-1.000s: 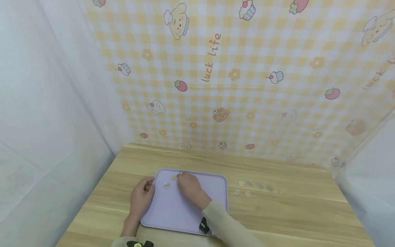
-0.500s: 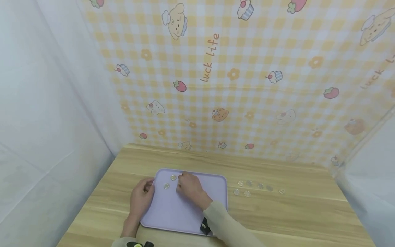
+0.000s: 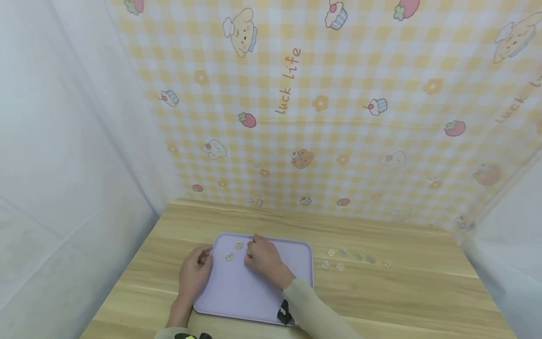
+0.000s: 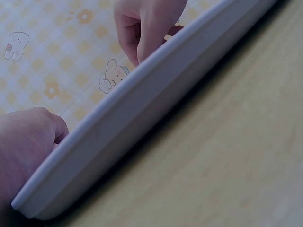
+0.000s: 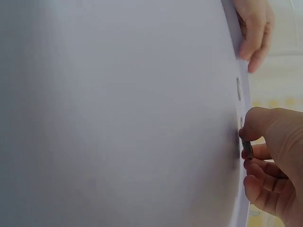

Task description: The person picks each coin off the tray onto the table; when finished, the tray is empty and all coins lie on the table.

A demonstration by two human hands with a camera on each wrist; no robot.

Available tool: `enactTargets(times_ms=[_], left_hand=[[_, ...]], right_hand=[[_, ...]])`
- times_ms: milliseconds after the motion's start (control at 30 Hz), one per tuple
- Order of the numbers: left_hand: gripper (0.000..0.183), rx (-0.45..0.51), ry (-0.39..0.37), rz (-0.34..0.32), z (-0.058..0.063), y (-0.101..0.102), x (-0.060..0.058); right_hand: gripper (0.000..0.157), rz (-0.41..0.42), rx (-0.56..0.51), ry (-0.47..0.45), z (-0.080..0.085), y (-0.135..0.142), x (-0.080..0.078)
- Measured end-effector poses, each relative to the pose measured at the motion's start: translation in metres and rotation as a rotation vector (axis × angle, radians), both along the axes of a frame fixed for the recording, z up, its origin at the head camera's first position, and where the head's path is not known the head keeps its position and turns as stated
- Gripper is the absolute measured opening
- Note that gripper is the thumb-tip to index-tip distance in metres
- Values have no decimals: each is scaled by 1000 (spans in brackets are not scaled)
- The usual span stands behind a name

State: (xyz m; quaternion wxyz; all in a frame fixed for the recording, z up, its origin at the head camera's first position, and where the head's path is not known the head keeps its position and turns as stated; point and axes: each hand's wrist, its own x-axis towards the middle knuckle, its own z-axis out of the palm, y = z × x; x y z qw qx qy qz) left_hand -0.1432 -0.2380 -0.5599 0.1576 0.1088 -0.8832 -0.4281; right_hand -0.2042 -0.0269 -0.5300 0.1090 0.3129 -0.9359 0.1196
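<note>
Over to the left of both hands, I have a white sheet (image 3: 72,155) hanging beside the wooden table (image 3: 139,278). The left hand (image 3: 195,270) is at the left edge of the lilac tray (image 3: 250,294), its fingers bent at the rim; I can't tell whether they pinch it or only touch it. From my left wrist camera the tray's side wall blocks most of what lies inside.

Between the hands, two coins lie flat in the tray, apart from each other: the near coin (image 3: 229,256) closer to the left hand, the far coin (image 3: 239,245) just beside the right hand (image 3: 264,256). That right hand is over the tray's far part, well apart from the left, thumb and fingers pinching a third coin (image 5: 247,148). I can't tell if this coin touches the tray. In my head view the fingers hide it.

Behind the right hand, its sleeve (image 3: 315,310) and a black wrist device (image 3: 284,311) cover the tray's near right corner. Right of that hand, outside the tray, seven loose coins (image 3: 343,252) are scattered over the table. Beyond both hands stands a yellow checked cloth (image 3: 338,61) with cartoon prints.
</note>
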Motion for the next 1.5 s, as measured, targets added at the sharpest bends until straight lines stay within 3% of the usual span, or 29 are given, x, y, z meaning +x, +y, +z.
enactTargets(times_ms=[233,367,667,1100,1500], left_hand=[[28,0,5,19,3,-2,2],[28,0,3,18,3,-2,2],[28,7,11,20,-1,0,0],[28,2,1,14,1,2,-1],[28,-3,-8,16,1,4,0]], right_hand=[[8,-37,-60,6,4,11,1],[20,-42,-117,31,10,18,4],[15,-62,-215,34,22,42,10],[16,-80,-281,0,20,68,15],[15,-112,-439,25,20,97,26]])
